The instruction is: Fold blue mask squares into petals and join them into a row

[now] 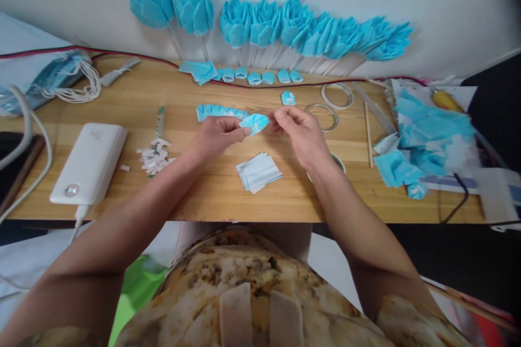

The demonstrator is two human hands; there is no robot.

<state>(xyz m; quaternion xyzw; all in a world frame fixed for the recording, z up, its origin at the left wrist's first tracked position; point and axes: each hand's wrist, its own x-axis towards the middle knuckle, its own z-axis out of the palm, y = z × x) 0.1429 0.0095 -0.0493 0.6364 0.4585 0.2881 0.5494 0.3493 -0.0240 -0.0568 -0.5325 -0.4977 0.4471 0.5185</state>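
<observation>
My left hand [215, 135] and my right hand [301, 133] together pinch a small folded light-blue petal piece [254, 122] just above the wooden table [203, 190]. Each hand's fingers are closed on one end of it. Behind my left hand lies a row of folded blue petals [220, 111]. A stack of cut white-and-blue squares [258, 172] rests on the table below my hands. One single folded petal [288, 98] sits a little beyond my right hand.
Several blue flowers on sticks [264, 24] lean against the wall, with small petals [260, 76] at their feet. Tape rolls [337, 95] and a wooden stick [368, 133] lie right; blue scraps [423, 141] beyond. A white power bank [91, 162] and paper snippets [154, 156] lie left.
</observation>
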